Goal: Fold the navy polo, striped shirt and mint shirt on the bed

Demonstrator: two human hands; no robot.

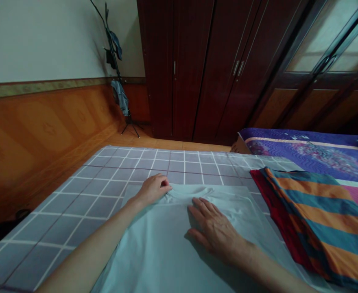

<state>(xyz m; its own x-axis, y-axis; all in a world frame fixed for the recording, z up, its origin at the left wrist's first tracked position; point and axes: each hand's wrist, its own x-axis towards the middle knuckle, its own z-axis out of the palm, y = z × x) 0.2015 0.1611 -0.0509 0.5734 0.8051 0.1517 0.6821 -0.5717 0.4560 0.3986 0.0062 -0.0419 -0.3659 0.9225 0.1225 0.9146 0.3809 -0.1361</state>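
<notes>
A pale blue T-shirt (179, 240) lies spread flat on a grey checked bedsheet (75, 207), its collar (191, 192) at the far end. My left hand (151, 189) sits at the left of the collar, fingers drawn together on the bunched cloth. My right hand (212, 230) presses flat on the shirt's chest just below the collar, its fingers spread and holding nothing. A folded striped cloth (313, 215) in orange, teal and red lies to the right of the shirt, and neither hand touches it.
A purple quilted bedcover (307, 152) lies beyond the striped cloth. Past the sheet are a wooden floor, wood-panelled wall, dark wardrobe (203, 69) and a standing rack (116, 69) hung with clothes. A cardboard box corner (240, 145) shows beside the quilt.
</notes>
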